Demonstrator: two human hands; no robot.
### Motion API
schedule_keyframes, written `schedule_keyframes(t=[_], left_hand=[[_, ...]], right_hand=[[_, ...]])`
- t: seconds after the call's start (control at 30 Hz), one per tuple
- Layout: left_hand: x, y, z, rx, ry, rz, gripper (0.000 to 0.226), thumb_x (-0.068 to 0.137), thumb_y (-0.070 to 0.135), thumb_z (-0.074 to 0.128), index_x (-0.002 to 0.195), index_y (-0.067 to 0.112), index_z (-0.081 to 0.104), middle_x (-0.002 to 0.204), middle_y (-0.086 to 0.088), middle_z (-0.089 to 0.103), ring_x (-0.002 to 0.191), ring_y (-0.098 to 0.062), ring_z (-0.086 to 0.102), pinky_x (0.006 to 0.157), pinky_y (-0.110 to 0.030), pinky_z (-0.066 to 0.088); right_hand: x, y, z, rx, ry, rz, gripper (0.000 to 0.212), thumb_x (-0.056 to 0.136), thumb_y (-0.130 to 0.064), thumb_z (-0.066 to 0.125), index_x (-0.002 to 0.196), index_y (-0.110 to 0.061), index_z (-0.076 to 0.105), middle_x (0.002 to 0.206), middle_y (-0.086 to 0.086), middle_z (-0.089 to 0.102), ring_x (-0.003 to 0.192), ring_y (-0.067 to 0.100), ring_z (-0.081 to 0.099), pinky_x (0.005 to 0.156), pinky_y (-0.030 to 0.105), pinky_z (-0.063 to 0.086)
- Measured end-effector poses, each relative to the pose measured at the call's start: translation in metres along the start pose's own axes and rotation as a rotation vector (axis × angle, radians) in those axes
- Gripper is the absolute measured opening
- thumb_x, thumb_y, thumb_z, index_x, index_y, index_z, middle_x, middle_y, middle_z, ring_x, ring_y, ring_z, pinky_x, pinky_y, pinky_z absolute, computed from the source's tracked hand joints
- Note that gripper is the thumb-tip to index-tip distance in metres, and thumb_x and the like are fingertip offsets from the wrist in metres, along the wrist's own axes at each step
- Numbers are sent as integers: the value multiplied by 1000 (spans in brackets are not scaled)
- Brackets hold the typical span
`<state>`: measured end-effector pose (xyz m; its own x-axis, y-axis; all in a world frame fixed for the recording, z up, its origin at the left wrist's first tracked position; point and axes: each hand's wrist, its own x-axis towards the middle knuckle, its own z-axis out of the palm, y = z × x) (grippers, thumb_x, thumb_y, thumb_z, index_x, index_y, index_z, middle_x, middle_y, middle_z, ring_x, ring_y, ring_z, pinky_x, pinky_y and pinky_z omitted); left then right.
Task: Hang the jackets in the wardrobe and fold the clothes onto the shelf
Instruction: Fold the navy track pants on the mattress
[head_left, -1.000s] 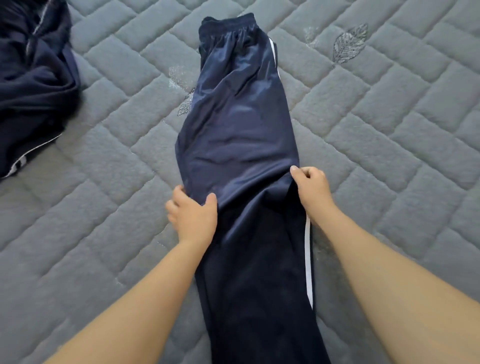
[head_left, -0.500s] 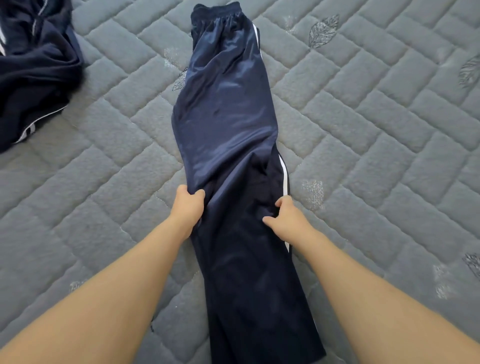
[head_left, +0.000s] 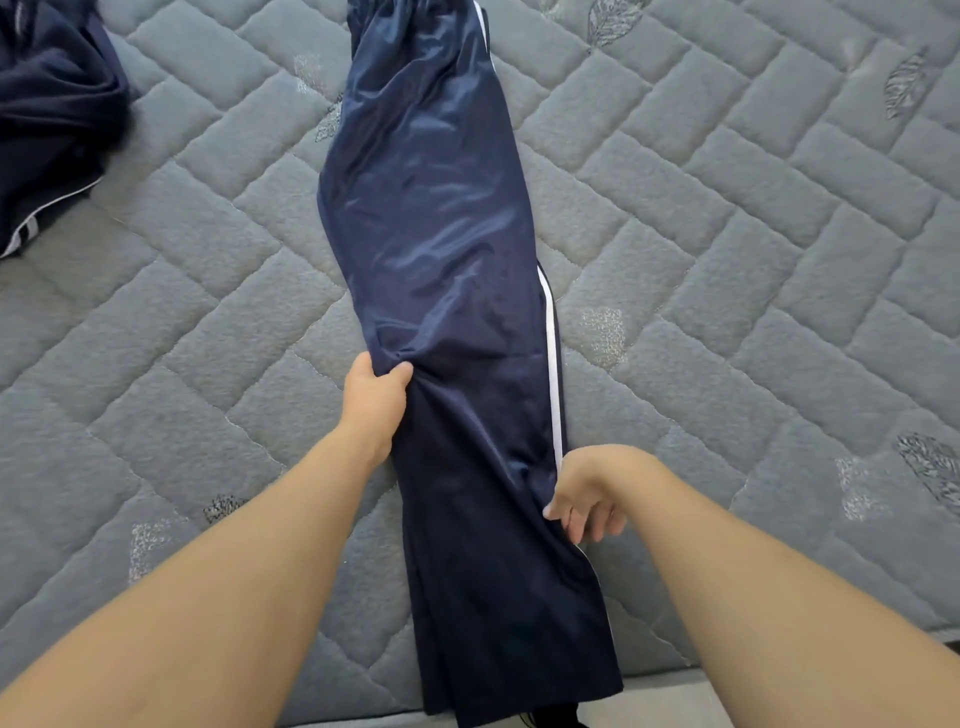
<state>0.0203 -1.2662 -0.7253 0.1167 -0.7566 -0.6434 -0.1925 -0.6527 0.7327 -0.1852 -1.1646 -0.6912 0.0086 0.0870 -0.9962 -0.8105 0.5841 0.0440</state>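
Observation:
Navy track trousers (head_left: 441, 234) with a white side stripe lie lengthwise on the grey quilted mattress (head_left: 727, 260), folded leg on leg, waistband at the far end and cuffs hanging over the near edge. My left hand (head_left: 374, 400) grips a bunch of the fabric at the trousers' left edge, thumb on top. My right hand (head_left: 587, 499) sits at the right edge by the stripe, lower down, with fingers curled and pointing down; whether they pinch the fabric is unclear.
A crumpled dark navy garment (head_left: 52, 119) with white trim lies at the far left of the mattress. The mattress's near edge (head_left: 779, 691) runs along the bottom of the view.
My right hand has slid down the trousers' right edge toward me. My left hand stays gripping the left edge. The view has shifted, so the waistband is now cut off at the top.

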Motion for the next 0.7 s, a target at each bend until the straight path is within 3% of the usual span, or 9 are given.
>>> schedule_keyframes(t=[0.13, 0.2, 0.27, 0.33, 0.4, 0.5, 0.6, 0.67, 0.7], left_hand=[[-8, -10, -4, 429, -88, -69, 25, 85, 17, 61, 107, 17, 48, 100, 0, 59, 90, -19, 59, 70, -32, 47], [-11, -16, -4, 624, -131, 61, 11, 91, 17, 54, 98, 16, 46, 100, -2, 56, 89, -21, 55, 66, -31, 40], [-13, -15, -3, 650, -133, 151, 14, 97, 19, 50, 87, 17, 40, 103, -9, 54, 89, -24, 51, 71, -35, 40], [-14, -11, -2, 682, -154, 133, 16, 99, 21, 48, 88, 16, 38, 111, -14, 52, 94, -29, 51, 79, -40, 43], [-20, -9, -2, 772, -111, 111, 17, 96, 21, 52, 102, 13, 38, 116, -14, 48, 99, -34, 51, 80, -42, 43], [-45, -9, -9, 1020, 11, 499, 21, 89, 14, 54, 105, 10, 41, 106, -10, 49, 89, -33, 54, 72, -43, 46], [-76, -31, -20, 1208, -564, 749, 10, 86, 18, 47, 92, 20, 40, 93, -1, 53, 84, -30, 59, 70, -41, 48], [-90, -52, -28, 1473, -942, 745, 15, 86, 22, 49, 100, 21, 47, 103, -1, 53, 95, -28, 56, 78, -42, 49], [-94, -61, -32, 1590, -1026, 762, 25, 85, 25, 53, 110, 20, 50, 111, -1, 49, 100, -26, 52, 81, -41, 47]], right_hand=[[4, 3, 6, -72, -74, 62, 42, 107, -24, 32, 136, 1, 50, 135, 9, 60, 127, 28, 54, 103, 37, 44], [3, 0, 8, -99, -133, 128, 43, 107, -23, 31, 135, 2, 50, 136, 11, 59, 128, 30, 53, 94, 37, 45], [1, -3, 6, -133, -106, 147, 41, 104, -24, 35, 130, 1, 56, 132, 13, 62, 123, 32, 57, 80, 36, 47], [4, -4, 2, -161, 84, 86, 32, 98, -25, 47, 106, -2, 67, 115, 14, 70, 104, 31, 67, 70, 33, 48], [11, -1, -1, -76, 248, 31, 22, 90, -24, 55, 80, -6, 63, 88, 13, 73, 74, 27, 69, 69, 31, 52], [22, 12, -2, 188, 261, -39, 19, 89, -21, 60, 78, -6, 58, 71, 11, 64, 58, 23, 57, 67, 30, 52], [22, 22, 5, 342, 130, -123, 22, 92, -31, 64, 89, -9, 62, 80, 5, 65, 67, 17, 60, 73, 29, 50], [23, 24, 17, 402, 28, -157, 26, 91, -33, 66, 102, -10, 65, 93, 4, 71, 81, 18, 67, 81, 30, 52], [24, 26, 25, 417, -34, -149, 28, 90, -32, 67, 109, -12, 65, 100, 4, 71, 88, 19, 68, 85, 31, 53]])
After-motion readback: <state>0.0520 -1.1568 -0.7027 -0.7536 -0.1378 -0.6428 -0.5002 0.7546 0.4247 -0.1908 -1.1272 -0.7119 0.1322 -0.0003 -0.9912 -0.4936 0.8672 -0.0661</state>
